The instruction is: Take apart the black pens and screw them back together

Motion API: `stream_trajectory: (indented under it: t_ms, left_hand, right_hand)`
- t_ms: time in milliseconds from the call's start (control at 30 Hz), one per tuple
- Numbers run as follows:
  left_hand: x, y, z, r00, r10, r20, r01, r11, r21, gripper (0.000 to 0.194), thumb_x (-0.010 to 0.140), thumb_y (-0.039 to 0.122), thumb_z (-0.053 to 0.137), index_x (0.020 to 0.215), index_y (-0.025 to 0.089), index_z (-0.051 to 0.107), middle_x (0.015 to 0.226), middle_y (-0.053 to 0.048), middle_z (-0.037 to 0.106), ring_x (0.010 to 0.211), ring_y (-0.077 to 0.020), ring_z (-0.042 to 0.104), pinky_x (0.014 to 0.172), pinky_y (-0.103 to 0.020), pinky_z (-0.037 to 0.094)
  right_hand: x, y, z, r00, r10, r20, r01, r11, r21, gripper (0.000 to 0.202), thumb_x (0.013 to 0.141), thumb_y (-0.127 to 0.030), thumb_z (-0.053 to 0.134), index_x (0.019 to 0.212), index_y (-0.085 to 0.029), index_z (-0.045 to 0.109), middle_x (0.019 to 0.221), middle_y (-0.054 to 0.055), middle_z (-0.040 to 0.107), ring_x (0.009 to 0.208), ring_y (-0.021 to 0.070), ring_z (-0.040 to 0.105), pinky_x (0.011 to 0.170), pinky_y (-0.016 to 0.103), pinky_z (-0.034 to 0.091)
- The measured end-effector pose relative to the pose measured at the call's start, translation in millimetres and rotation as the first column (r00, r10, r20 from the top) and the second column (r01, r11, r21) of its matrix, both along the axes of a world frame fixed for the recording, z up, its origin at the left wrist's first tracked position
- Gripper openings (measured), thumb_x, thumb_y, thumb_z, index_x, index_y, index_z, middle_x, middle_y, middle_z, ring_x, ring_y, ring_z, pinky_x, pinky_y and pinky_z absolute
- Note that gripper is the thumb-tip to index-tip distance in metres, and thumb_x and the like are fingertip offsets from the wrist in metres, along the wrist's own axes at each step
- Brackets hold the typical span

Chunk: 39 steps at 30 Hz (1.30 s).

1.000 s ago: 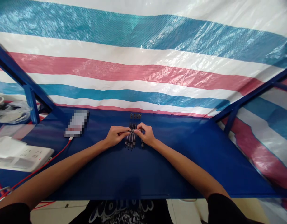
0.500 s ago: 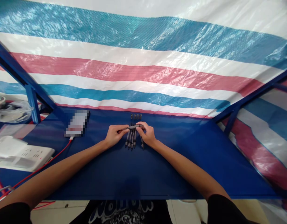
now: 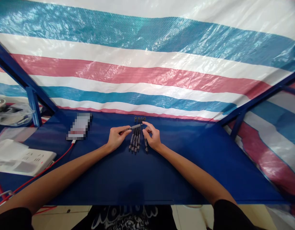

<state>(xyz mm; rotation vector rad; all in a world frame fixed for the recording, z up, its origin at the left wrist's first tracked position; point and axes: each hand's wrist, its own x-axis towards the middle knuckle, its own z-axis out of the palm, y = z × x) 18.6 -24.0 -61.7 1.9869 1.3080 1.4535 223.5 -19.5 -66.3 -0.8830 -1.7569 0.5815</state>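
Observation:
My left hand point(image 3: 115, 138) is closed around the barrel of a pen point(image 3: 136, 126) with a grey grip section. The pen is held aslant above the table, its slim tip pointing right and slightly up. At that tip is my right hand point(image 3: 152, 136), thumb and forefinger parted; whether the forefinger touches the tip I cannot tell. Beneath the held pen, several dark pens point(image 3: 135, 142) lie side by side on the blue table point(image 3: 109, 179). One more pen point(image 3: 146, 145) lies apart, partly hidden by my right hand. Several small dark cylindrical pieces point(image 3: 139, 119) stand in a row behind.
A phone point(image 3: 79, 126), its screen blurred out, lies at the left with a red cable point(image 3: 63, 155) plugged in. A white power strip point(image 3: 39, 159) sits at the left edge. Striped plastic sheeting point(image 3: 147, 76) hangs behind the table between blue frame bars point(image 3: 255, 102).
My right thumb and forefinger have parted at the pen's tip, where they were pinched before. The pen has tilted up a little at its right end.

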Motion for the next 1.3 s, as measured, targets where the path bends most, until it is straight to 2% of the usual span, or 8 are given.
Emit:
stream_trajectory:
  t_ms: [867, 1033, 1133, 1300]
  left_hand:
    - [-1.0, 1.0, -1.0, 0.999, 0.032, 0.006, -0.032, 0.999, -0.004, 0.029, 0.080, 0.040, 0.067, 0.088, 0.014, 0.077, 0.060, -0.001, 0.068, 0.046, -0.0089, 0.049, 0.049, -0.020, 0.041]
    - [-0.5, 0.8, 0.6, 1.000, 0.023, -0.019, -0.022, 0.999, 0.024, 0.031, 0.081, 0.041, 0.065, 0.087, 0.013, 0.077, 0.057, 0.000, 0.066, 0.045, -0.0088, 0.048, 0.047, -0.019, 0.040]
    - [0.2, -0.5, 1.0, 0.998, -0.024, -0.053, 0.028, 0.997, 0.073, 0.030, 0.082, 0.041, 0.065, 0.085, 0.013, 0.077, 0.058, 0.000, 0.067, 0.044, -0.0081, 0.049, 0.047, -0.019, 0.041]
    - [0.8, -1.9, 0.1, 0.992, -0.063, -0.110, 0.078, 0.988, 0.137, 0.028, 0.084, 0.039, 0.065, 0.085, 0.014, 0.076, 0.062, -0.001, 0.070, 0.044, -0.0072, 0.050, 0.047, -0.018, 0.042]
  right_hand:
    - [1.4, 0.0, -3.6, 0.998, -0.023, -0.062, 0.026, 0.998, 0.058, 0.035, 0.092, -0.031, 0.046, 0.122, -0.016, 0.057, 0.054, -0.005, 0.046, 0.050, 0.0109, 0.045, 0.055, 0.025, 0.043]
    - [1.4, 2.5, -5.7, 0.997, -0.018, -0.069, 0.020, 1.000, 0.022, 0.035, 0.093, -0.032, 0.045, 0.121, -0.016, 0.058, 0.052, -0.005, 0.046, 0.048, 0.0114, 0.045, 0.054, 0.026, 0.043]
    - [0.8, 3.4, -6.3, 0.997, -0.019, -0.068, 0.018, 1.000, -0.006, 0.032, 0.093, -0.033, 0.044, 0.115, -0.017, 0.061, 0.055, -0.004, 0.049, 0.048, 0.0114, 0.046, 0.053, 0.026, 0.043]
    - [-1.9, 3.5, -5.7, 0.986, -0.051, -0.160, 0.046, 0.998, -0.035, 0.022, 0.093, -0.035, 0.047, 0.094, -0.017, 0.060, 0.063, -0.001, 0.055, 0.052, 0.0113, 0.052, 0.054, 0.024, 0.044]
